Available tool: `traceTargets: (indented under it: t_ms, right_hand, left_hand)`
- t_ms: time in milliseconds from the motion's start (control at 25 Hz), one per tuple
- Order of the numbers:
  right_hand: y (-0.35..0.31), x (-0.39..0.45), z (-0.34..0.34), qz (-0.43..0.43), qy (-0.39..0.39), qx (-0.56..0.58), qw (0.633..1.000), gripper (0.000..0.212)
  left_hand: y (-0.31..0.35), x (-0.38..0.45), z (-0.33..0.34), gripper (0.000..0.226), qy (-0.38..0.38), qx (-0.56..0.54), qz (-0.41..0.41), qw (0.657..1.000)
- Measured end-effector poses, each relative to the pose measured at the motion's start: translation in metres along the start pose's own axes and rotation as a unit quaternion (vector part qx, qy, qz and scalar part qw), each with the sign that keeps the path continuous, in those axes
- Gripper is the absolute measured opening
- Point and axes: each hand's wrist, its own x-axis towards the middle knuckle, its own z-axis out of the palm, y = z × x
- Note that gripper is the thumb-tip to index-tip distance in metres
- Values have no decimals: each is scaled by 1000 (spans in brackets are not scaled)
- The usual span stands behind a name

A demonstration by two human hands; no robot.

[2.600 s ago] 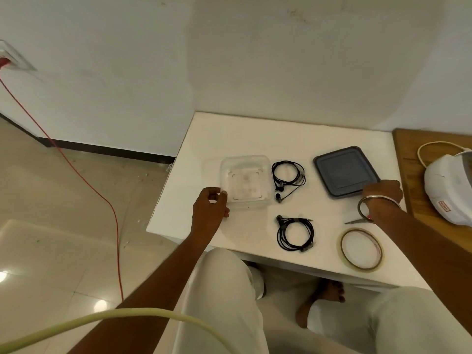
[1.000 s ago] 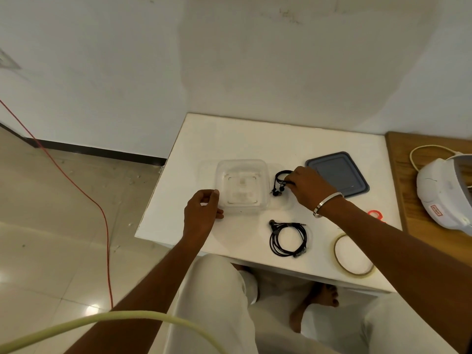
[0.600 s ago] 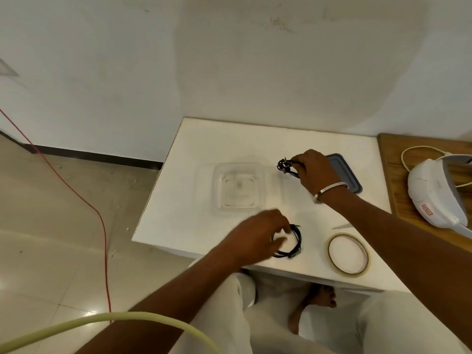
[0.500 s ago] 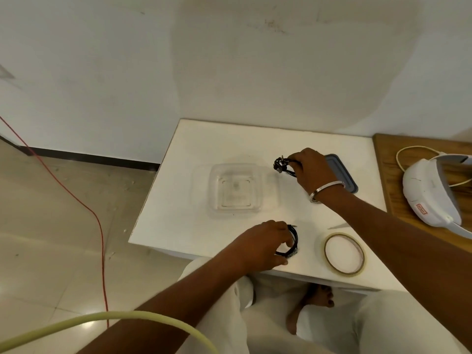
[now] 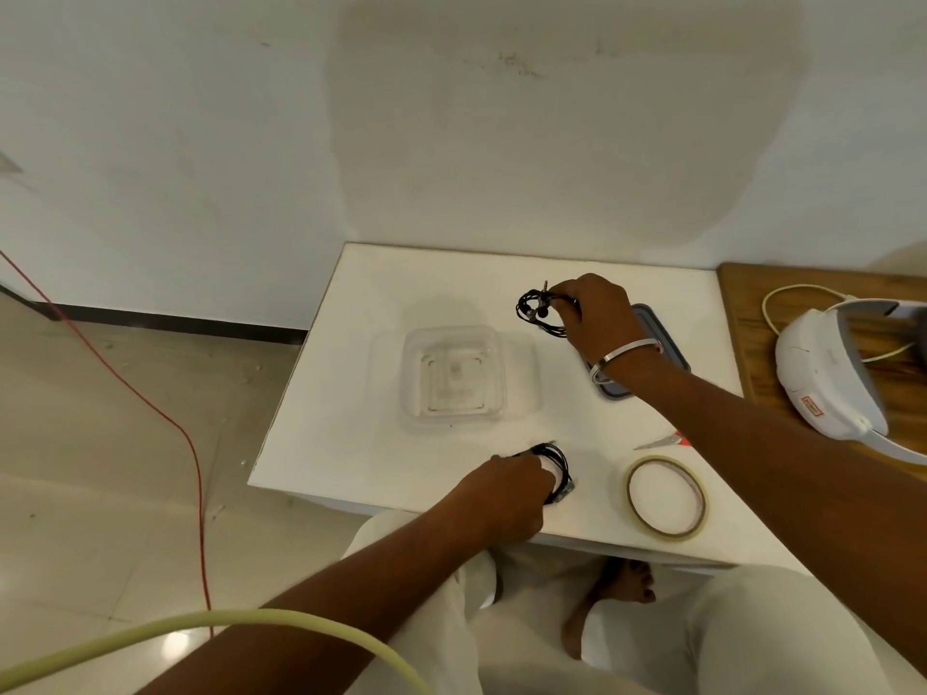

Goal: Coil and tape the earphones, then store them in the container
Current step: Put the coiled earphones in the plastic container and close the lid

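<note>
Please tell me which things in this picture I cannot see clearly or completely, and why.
- Near earphones: head view, partly covered by the left hand.
- Lid: mostly behind the right hand and wrist.
- Scissors: handles hidden by the right forearm.
- Tape on the far earphones: too small to tell.

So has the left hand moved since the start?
Yes. The left hand left the container's near-left corner, crossed right along the table's front edge, and now grips the near earphones.
</note>
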Motion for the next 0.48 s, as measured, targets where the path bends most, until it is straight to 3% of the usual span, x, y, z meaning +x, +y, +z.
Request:
traceTargets:
  t_ms: [160, 320, 480]
  right_hand:
    - [-8, -2, -3, 5, 5, 23, 1000, 27]
    - [-25, -1, -6, -9, 3, 45, 999, 27]
    - [-47, 2, -1, -35, -13, 68, 997, 27]
  left_hand:
    - [2, -9, -25, 25, 65, -108, -5, 992]
    - [-13, -34, -64, 20, 129, -269, -46, 953]
    - [-43, -75, -99, 18, 184, -321, -75, 926]
